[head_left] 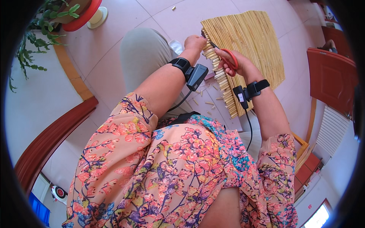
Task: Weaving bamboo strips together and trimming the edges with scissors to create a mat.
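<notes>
Currently, by component:

Mat: a reed mat of thin, pale-yellow stalks laid side by side lies flat on the floor ahead of the knees; its near edge is uneven, with stalk ends of differing length.
Scissors: scissors with red plastic loop handles and dark metal blades; the blades point at the stalk ends along the mat's near edge.
Right hand: the right hand is closed through the scissor loops, gripping them, just above the mat's edge.
Left hand: the left hand is clenched on the stalk ends at the mat's near corner, just beside the blade tips.
Wrist units: each wrist carries a black strap with a black box-shaped device; dark cables run back from both.
Offcuts: short stalk pieces lie scattered on the floor beside the mat's edge.
Floor: smooth pinkish tiles with thin joints.
Clothing: floral-print sleeves and a grey trouser leg.
Surroundings: a green potted plant in a red-rimmed pot stands well apart, at upper left.
</notes>
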A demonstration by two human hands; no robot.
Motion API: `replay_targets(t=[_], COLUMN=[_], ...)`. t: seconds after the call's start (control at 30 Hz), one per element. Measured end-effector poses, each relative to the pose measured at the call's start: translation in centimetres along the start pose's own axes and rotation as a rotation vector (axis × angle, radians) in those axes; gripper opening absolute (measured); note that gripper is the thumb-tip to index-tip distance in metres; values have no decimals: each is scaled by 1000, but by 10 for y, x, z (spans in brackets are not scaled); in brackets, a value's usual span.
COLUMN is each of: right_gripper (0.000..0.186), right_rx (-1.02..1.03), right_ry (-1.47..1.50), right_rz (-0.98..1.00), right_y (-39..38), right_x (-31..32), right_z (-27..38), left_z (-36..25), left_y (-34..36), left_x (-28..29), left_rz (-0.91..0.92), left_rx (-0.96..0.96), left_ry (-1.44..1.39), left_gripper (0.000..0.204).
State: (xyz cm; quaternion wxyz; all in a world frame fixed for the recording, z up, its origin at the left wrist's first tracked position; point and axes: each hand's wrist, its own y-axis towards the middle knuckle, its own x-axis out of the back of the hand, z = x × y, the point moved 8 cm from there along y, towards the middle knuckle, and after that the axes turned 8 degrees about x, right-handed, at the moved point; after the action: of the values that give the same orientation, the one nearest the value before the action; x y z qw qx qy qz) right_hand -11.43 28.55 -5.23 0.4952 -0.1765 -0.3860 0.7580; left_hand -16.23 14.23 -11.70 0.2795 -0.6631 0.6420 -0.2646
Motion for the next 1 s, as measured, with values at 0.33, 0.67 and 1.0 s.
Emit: replay_targets(t=[0.33, 0.67, 1.0], right_gripper=[56, 58, 56], right_rx=[-34, -31, -56], right_ry=[-135, -152, -178], right_rz=[9, 58, 29], right_y=[-12, -9, -14], right_x=[-7, -9, -6], right_z=[18, 20, 30], left_z=[2, 17, 41], left_y=[15, 12, 36], left_x=[3, -4, -21], left_rz=[-123, -40, 76], left_rx=[-100, 124, 184], left_ry=[203, 109, 55], left_gripper=[19, 28, 29])
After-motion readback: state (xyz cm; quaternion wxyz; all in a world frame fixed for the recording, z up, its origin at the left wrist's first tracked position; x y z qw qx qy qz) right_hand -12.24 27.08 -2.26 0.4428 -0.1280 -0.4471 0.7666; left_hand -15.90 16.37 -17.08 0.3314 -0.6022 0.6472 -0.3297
